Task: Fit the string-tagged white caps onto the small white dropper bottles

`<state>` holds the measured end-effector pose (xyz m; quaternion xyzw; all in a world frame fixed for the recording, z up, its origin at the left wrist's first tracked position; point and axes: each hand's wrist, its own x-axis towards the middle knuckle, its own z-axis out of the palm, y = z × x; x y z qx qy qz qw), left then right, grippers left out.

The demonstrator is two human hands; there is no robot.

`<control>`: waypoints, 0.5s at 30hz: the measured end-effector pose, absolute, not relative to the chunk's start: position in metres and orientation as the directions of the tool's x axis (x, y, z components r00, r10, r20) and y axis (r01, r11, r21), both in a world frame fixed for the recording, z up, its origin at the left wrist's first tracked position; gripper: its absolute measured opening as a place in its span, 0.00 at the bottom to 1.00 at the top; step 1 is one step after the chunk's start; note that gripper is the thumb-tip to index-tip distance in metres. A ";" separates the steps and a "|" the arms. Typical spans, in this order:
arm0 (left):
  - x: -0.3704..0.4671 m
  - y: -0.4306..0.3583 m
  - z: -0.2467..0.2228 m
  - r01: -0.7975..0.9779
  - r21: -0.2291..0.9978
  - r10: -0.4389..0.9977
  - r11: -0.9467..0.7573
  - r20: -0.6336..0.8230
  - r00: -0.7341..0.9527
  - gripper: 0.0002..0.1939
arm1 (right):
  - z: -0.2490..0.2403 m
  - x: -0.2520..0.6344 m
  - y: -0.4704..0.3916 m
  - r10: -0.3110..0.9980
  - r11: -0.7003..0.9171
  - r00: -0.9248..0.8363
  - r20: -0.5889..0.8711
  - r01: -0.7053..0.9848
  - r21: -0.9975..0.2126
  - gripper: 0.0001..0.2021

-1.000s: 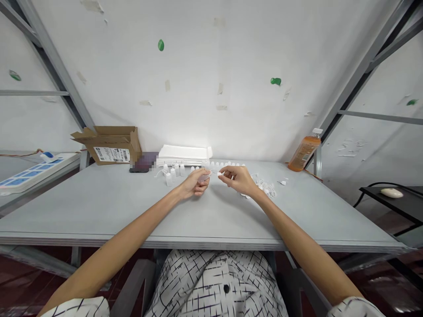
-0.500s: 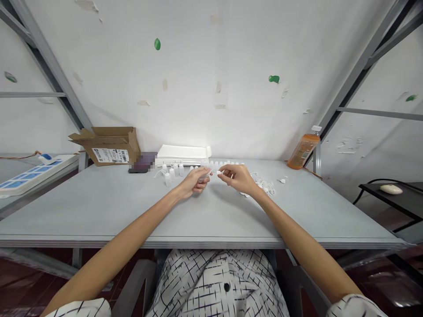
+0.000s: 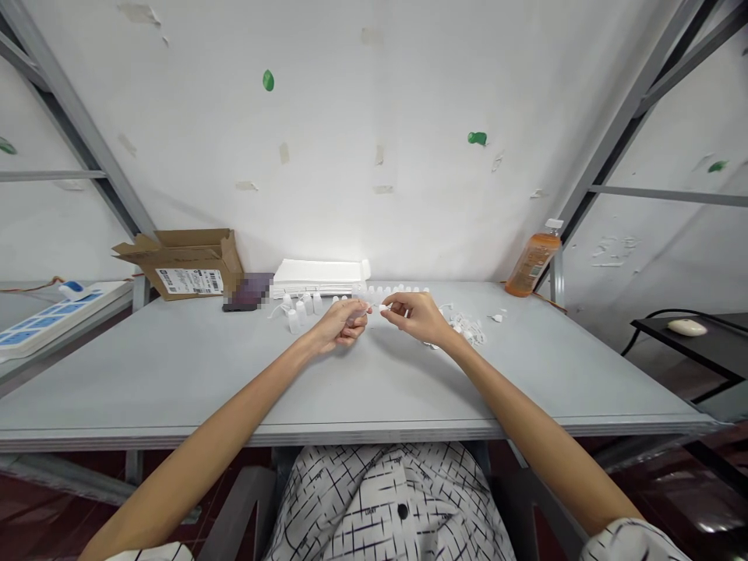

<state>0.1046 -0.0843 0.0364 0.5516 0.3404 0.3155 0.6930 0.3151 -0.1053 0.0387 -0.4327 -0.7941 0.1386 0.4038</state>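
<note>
My left hand (image 3: 342, 325) is closed, its fingers curled round something pale that they mostly hide. Facing it across a small gap, my right hand (image 3: 418, 315) pinches a small white piece (image 3: 383, 308) between thumb and fingertips. Both hands are above the middle of the table. Left of my left hand stand several small white bottles (image 3: 293, 321), with a thin white cord beside them. A row of similar white bottles (image 3: 403, 290) stands behind my hands, partly hidden. Beyond my right hand lies a tangled heap of small white corded pieces (image 3: 467, 327).
On the grey table (image 3: 374, 389) are an open cardboard box (image 3: 195, 265), a dark blurred object (image 3: 250, 292) and a stack of white trays or sheets (image 3: 320, 276). An orange bottle (image 3: 533, 263) leans at the back right. A loose white piece (image 3: 496, 318) lies right of the heap.
The view has shifted slightly, so the background sits a little further left. My hands keep nearly the same pose, and my left fingers now cover more of the pale thing.
</note>
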 end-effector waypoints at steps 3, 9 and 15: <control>0.105 -0.083 0.035 -0.063 0.978 0.807 0.201 -0.128 0.577 0.11 | 0.039 0.315 -0.106 0.801 0.586 -0.298 0.519 0.567 -0.579 0.06; 0.106 -0.081 0.032 -0.060 0.974 0.780 0.218 -0.137 0.610 0.10 | 0.041 0.310 -0.111 0.836 0.548 -0.310 0.453 0.503 -0.669 0.08; 0.108 -0.082 0.030 -0.013 0.976 0.783 0.216 -0.165 0.600 0.10 | 0.041 0.309 -0.110 0.847 0.532 -0.316 0.428 0.495 -0.687 0.10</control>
